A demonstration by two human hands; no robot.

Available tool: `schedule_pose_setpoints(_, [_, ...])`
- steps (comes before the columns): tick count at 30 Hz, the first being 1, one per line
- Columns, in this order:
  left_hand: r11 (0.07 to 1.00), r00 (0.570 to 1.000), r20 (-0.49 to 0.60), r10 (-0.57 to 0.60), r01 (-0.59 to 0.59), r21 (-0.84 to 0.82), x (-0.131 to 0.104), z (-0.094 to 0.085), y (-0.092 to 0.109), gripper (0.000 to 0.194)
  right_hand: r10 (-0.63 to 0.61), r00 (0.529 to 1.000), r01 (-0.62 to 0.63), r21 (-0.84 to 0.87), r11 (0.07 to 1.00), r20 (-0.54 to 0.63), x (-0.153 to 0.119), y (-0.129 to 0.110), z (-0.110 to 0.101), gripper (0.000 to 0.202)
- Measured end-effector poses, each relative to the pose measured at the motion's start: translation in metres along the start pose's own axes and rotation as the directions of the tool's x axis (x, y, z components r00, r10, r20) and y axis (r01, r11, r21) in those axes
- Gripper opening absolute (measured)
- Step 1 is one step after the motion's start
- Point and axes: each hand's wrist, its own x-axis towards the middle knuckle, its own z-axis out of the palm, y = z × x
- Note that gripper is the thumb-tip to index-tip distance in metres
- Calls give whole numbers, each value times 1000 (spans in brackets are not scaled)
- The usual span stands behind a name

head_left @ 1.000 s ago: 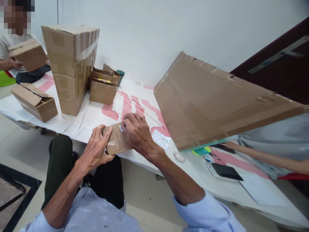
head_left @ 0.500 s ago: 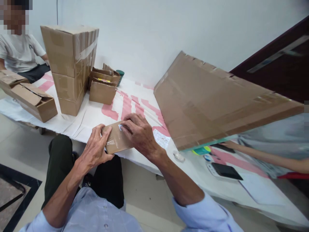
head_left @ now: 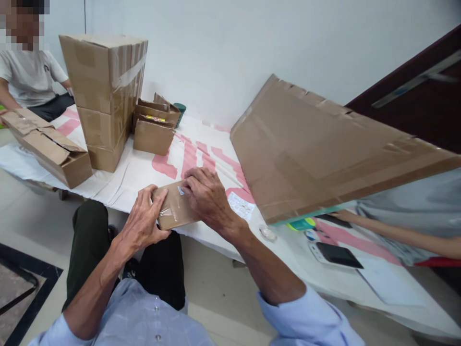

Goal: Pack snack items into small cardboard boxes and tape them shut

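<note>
A small brown cardboard box (head_left: 176, 211) with clear tape on it is at the table's front edge, above my lap. My left hand (head_left: 146, 216) grips its left end, thumb below and fingers over the top. Bent fingers of my right hand (head_left: 205, 194) press on the box's upper right part, beside a small blue and white sticker (head_left: 180, 191). Whether those fingertips pinch anything is hidden. To the right of my right hand, a white printed sheet (head_left: 240, 205) lies on the cloth.
Stacked cartons (head_left: 95, 103) stand at the left, near a long box (head_left: 50, 146) and an open carton (head_left: 154, 137). A large cardboard panel (head_left: 324, 154) leans at the right, near a white device (head_left: 336, 255). People sit on both sides.
The long box at the left has shifted right, towards the stack, and the hand of the person there now shows beside it. My hands have hardly moved on the small box.
</note>
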Motion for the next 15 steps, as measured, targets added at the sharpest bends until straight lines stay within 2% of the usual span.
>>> schedule_pose_setpoints(10, [1000, 1000, 0, -19, 19, -12, 1, -1, 2, 108, -10, 1000, 10, 3, 1000, -3, 1, 0, 0, 15])
schedule_pose_setpoints(15, [1000, 1000, -1, -19, 19, -14, 2, -1, 2, 107, -1, 1000, 2, 117, 993, -9, 0, 0, -1, 15])
